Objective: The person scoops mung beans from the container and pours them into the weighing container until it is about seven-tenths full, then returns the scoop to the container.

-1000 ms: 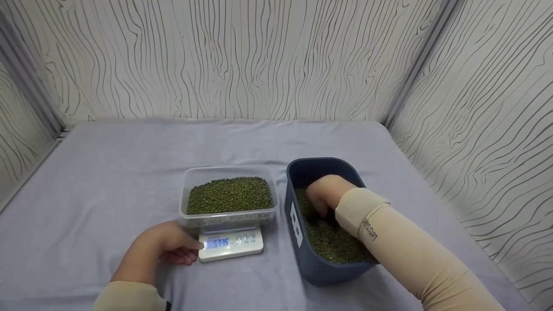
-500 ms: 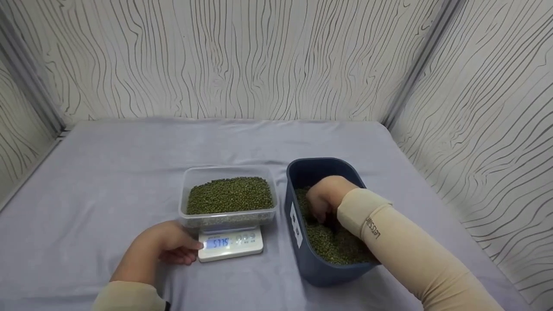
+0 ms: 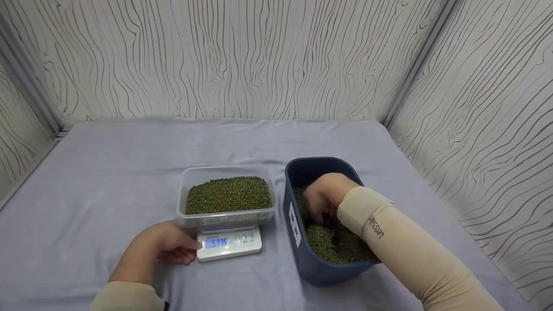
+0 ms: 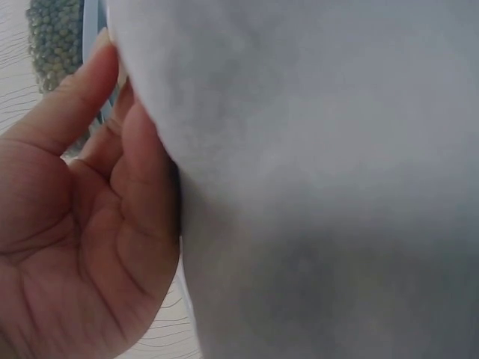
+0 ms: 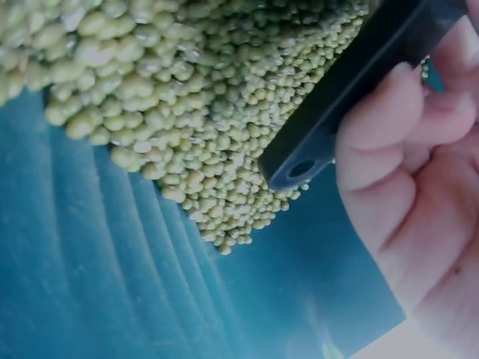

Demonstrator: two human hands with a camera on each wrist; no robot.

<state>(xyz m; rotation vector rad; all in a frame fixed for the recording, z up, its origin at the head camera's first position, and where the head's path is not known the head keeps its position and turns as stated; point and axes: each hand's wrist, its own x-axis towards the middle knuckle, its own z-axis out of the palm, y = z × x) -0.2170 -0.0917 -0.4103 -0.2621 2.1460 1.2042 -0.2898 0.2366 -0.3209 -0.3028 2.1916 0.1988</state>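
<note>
In the head view, a clear plastic container [image 3: 181, 211] of mung beans [image 3: 229, 194] stands on a white kitchen scale [image 3: 237, 249]. My left hand [image 3: 175, 245] is at the scale's left edge, its thumb and fingers pinching it beside the lit display. My right hand [image 3: 327, 195] reaches down into a deep blue bin [image 3: 328, 275] that also holds mung beans. The right wrist view shows that hand gripping a black handle [image 5: 329, 123] with a hole in its end; the tool's working end is hidden. White cloth fills most of the left wrist view.
A pale purple cloth [image 3: 125, 172] covers the table. Patterned white panels [image 3: 242, 60] stand at the back and sides. The bin is just right of the scale, with a white label [image 3: 294, 226] on its left wall.
Beans in the bin have shifted, leaving a mound beside a darker hollow below my right hand. That hand has moved only slightly. My left hand and the scale stay together in place.
</note>
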